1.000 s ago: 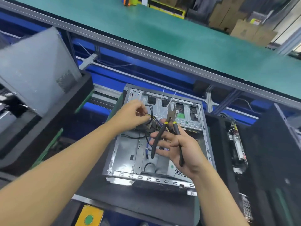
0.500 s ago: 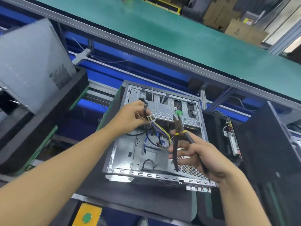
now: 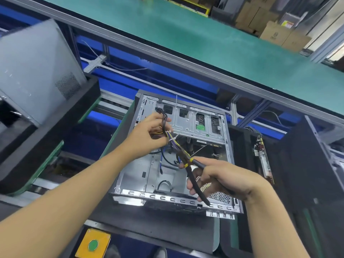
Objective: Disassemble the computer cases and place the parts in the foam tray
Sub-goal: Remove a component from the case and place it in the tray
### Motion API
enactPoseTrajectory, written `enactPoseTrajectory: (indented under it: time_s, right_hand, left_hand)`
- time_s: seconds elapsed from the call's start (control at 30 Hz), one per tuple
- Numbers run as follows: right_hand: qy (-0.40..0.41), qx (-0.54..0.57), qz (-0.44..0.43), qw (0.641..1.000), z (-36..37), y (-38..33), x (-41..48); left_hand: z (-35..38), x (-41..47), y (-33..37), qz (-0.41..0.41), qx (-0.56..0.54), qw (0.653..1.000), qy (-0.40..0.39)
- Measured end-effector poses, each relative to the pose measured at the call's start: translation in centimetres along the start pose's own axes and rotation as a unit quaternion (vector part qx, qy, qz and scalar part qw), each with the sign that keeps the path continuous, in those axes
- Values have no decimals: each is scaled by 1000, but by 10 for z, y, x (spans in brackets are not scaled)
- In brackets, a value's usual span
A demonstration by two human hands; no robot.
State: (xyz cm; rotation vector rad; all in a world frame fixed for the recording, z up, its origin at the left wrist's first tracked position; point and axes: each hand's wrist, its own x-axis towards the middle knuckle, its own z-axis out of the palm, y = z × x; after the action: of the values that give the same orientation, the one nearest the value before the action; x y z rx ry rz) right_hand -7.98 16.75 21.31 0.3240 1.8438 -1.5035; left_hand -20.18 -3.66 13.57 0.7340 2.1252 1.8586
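An open silver computer case [image 3: 141, 175] lies on its side on a dark foam pad in the middle. My left hand [image 3: 147, 135] grips a bundle of black, yellow and purple cables [image 3: 166, 127] and holds it up over the case; a white cable tie wraps the bundle. My right hand [image 3: 223, 179] grips black-handled cutters [image 3: 193, 174] with yellow bands. The cutter jaws point up-left and sit at the bundle just below my left hand. Blue and black cables remain inside the case.
A black foam tray [image 3: 242, 142] to the right holds a circuit board [image 3: 263, 157] on edge. A grey side panel [image 3: 35, 67] leans in a foam block at left. A green conveyor [image 3: 204, 40] runs behind. A yellow box with a green button [image 3: 93, 244] sits below.
My left hand has lifted the cable bundle higher. My right hand has swung the cutters from upright to pointing up-left, bringing the jaws onto the bundle.
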Motion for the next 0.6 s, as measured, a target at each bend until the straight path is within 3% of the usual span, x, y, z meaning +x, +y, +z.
enactPoseTrajectory:
  time_s: [0.37, 0.6]
  right_hand:
    - [4, 39, 13, 999, -17, 0, -2]
    - [13, 32, 21, 999, -17, -8, -7]
  left_hand:
    - [-2, 1, -2, -1, 7, 1000, -17]
    - [-2, 5, 13, 91, 153, 984, -14]
